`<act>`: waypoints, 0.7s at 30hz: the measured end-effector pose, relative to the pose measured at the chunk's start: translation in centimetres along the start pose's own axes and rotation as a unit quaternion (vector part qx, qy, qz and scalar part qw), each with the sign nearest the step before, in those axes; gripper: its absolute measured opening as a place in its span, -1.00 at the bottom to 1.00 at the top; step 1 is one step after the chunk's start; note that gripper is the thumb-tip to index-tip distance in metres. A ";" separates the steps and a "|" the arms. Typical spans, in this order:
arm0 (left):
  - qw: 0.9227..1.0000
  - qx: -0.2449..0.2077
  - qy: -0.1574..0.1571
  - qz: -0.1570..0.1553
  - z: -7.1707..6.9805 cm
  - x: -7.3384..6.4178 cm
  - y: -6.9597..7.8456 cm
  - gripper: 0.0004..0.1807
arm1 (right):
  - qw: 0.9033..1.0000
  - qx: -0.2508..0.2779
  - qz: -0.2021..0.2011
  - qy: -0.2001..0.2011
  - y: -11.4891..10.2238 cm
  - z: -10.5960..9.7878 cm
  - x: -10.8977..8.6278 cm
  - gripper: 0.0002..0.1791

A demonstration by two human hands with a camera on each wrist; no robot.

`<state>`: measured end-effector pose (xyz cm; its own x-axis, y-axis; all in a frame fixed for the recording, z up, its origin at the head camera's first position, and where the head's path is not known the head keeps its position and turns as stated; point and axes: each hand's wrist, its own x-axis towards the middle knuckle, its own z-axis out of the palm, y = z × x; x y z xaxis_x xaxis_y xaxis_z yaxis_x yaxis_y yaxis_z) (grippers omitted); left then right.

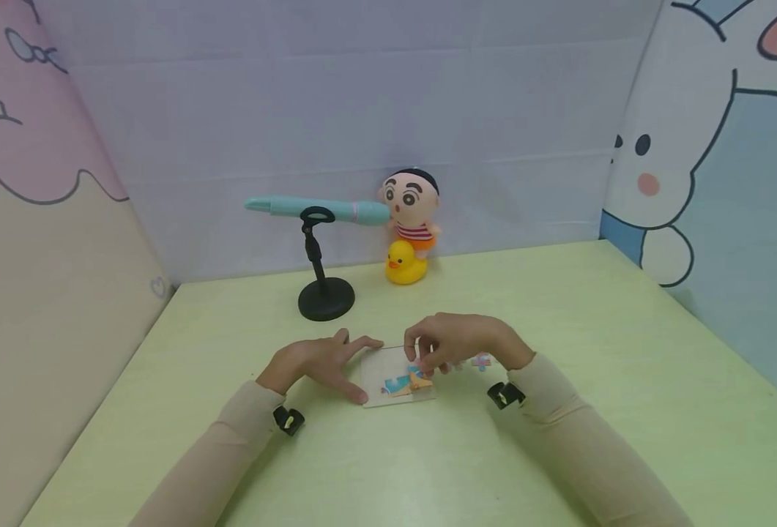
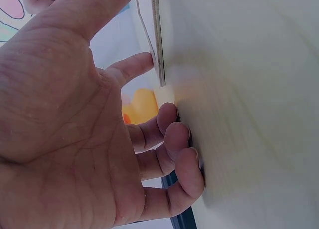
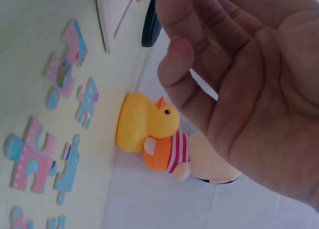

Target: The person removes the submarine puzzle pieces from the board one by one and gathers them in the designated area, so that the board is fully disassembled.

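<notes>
A square, pale puzzle board point(image 1: 376, 369) lies on the table with a few blue and orange puzzle pieces point(image 1: 398, 386) joined at its front. My left hand point(image 1: 325, 362) spans the board's left side, thumb at the near corner and index finger at the far edge. In the left wrist view its other fingers point(image 2: 177, 139) rest on the table beside the board. Over the board's right part, my right hand point(image 1: 457, 340) pinches a small blue puzzle piece point(image 1: 417, 371) between thumb and index finger, close above the joined ones. Those fingertips are mostly out of the right wrist view.
Several loose pink and blue puzzle pieces point(image 3: 35, 157) lie right of the board, partly behind my right hand in the head view. Farther back stand a turquoise microphone point(image 1: 329, 210) on a black stand point(image 1: 325, 298), a yellow duck point(image 1: 406, 263) and a cartoon doll point(image 1: 414, 201).
</notes>
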<state>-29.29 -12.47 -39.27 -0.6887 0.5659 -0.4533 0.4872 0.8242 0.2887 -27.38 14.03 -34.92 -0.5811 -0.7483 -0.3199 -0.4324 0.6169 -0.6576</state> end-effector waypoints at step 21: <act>1.000 -0.012 0.004 -0.001 0.0 -0.2 0.2 0.04 | 0.988 0.019 0.141 -0.059 1.9 -0.4 -1.6 -0.84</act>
<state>-29.09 -12.44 -39.12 -0.6949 0.5637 -0.4466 0.4722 0.8260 0.3079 -27.56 16.51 -35.40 -0.5887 -0.5726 -0.5706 -0.2367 0.7970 -0.5557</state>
